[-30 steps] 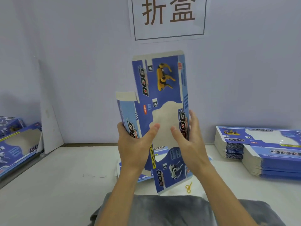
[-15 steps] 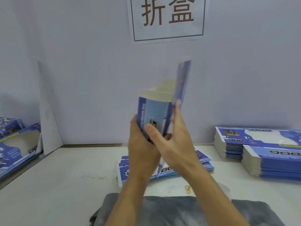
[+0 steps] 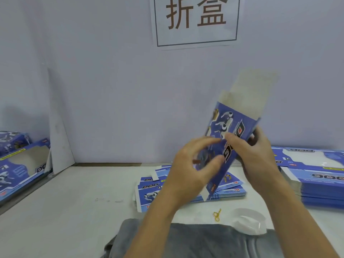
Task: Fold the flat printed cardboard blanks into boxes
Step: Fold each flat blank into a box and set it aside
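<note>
Up in the air above the table (image 3: 74, 211), a little right of centre, the blue printed blank (image 3: 229, 127) is half opened into a sleeve and leaning toward two o'clock, its plain tuck flap (image 3: 255, 90) pointing up at the wall. The right hand (image 3: 260, 159) has the grip: thumb laid across the printed face, fingers curled round the far edge at three o'clock, clamped on the sleeve. The left hand (image 3: 193, 170) sits at the sleeve's eight o'clock, fingers loosely curled and spread, thumb and forefinger close to the lower panel; whether they pinch it, I cannot tell. To do this well, I'd say square the sleeve along its creases before touching any flap, keep the right hand firm but not crushing, and let the left work the bottom flaps. More flat blanks (image 3: 189, 185) lie below on the table.
</note>
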`<move>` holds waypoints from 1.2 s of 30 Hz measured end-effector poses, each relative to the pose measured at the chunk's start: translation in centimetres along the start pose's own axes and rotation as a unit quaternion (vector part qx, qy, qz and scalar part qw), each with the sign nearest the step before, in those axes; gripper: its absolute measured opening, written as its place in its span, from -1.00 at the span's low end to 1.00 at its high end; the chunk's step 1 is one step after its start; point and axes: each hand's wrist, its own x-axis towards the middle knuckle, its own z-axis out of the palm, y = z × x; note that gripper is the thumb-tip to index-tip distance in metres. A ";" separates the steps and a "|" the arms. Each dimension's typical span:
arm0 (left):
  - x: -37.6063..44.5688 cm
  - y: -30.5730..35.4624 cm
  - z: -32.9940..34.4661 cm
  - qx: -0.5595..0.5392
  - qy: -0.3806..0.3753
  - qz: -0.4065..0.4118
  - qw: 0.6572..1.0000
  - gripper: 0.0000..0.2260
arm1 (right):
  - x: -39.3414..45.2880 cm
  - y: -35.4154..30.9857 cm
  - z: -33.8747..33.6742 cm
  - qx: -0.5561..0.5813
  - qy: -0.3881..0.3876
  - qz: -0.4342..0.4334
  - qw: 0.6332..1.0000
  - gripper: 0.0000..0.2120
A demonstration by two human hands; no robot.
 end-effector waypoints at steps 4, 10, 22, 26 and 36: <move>0.4 -0.2 -2.4 -0.044 0.172 -0.063 0.982 -0.64 | 0.0 -0.9 -0.6 -0.009 -0.069 -0.004 0.998 -0.73; -0.1 -0.2 -5.1 -0.145 0.097 -0.079 0.982 -0.21 | -0.9 -2.5 -0.2 -0.043 -0.303 0.042 0.951 -0.62; 0.5 0.2 -2.7 -0.110 0.148 -0.002 0.983 -0.50 | -1.6 -2.0 3.2 -0.011 -0.077 -0.054 0.996 -0.33; 0.4 0.6 -2.0 -0.123 0.138 0.002 0.983 -0.62 | -1.8 -2.2 3.6 -0.001 -0.018 -0.060 0.998 -0.24; 0.6 1.2 -3.5 -0.140 0.219 -0.007 0.966 -0.36 | -2.4 -1.5 5.0 -0.032 -0.075 -0.096 0.992 -0.25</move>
